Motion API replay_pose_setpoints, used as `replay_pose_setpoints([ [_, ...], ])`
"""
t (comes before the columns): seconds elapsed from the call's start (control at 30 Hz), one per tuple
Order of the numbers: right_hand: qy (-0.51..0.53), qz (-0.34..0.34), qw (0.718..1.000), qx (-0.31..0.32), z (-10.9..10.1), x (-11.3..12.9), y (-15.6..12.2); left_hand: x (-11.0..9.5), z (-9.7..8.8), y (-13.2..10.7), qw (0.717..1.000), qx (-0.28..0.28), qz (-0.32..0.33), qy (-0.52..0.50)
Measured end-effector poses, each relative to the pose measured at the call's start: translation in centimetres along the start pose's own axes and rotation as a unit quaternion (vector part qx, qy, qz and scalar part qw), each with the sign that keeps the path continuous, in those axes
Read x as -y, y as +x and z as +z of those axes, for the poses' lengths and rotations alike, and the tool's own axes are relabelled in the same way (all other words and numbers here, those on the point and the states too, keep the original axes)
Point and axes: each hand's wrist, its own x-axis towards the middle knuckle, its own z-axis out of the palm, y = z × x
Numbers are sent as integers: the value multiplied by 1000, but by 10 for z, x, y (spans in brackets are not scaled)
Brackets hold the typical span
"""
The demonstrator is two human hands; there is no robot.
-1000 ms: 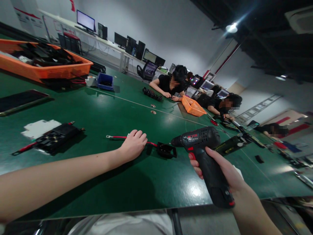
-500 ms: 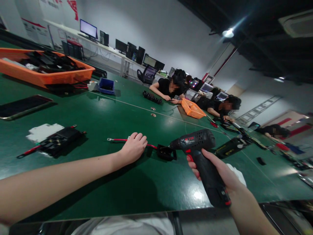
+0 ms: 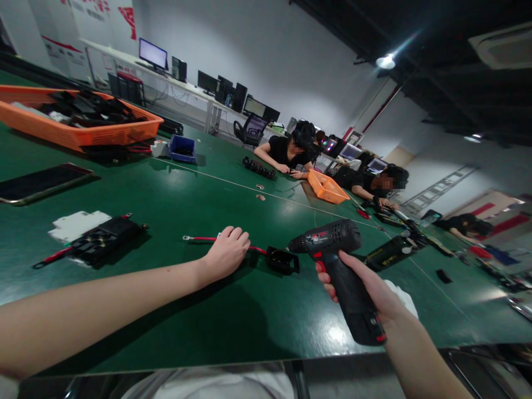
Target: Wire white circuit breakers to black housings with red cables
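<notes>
My right hand (image 3: pixel 366 285) is wrapped round the grip of a black cordless drill (image 3: pixel 326 238) with red trim, its nose pointing left. The drill's tip is at the upper edge of a small black plastic housing (image 3: pixel 282 261); whether it touches cannot be made out. My left hand (image 3: pixel 228 252) is closed over a red cable (image 3: pixel 203 239) that runs into this housing. A metal ring lug (image 3: pixel 185 238) ends the cable on the left. The fingers hide the cable's middle.
A larger black assembly (image 3: pixel 106 239) with red leads lies left on a white piece (image 3: pixel 81 224), near a phone (image 3: pixel 45 183). Orange basket (image 3: pixel 83 136) and blue bin (image 3: pixel 183 149) stand behind. Black bottle-like tool (image 3: pixel 390 252) lies right. Co-workers sit at the table's far side (image 3: pixel 291 152).
The drill and my right hand have shifted slightly to the left and up. My left hand keeps its place on the red cable.
</notes>
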Motion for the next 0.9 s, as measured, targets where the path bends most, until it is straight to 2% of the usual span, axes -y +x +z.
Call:
replay_pose_setpoints([
  [0.37, 4, 7, 1000, -5, 1, -1, -5, 1, 2, 0, 1000, 0, 5, 5],
  [0.9, -20, -8, 999, 25, 2, 0, -6, 0, 3, 0, 1000, 4, 3, 4],
])
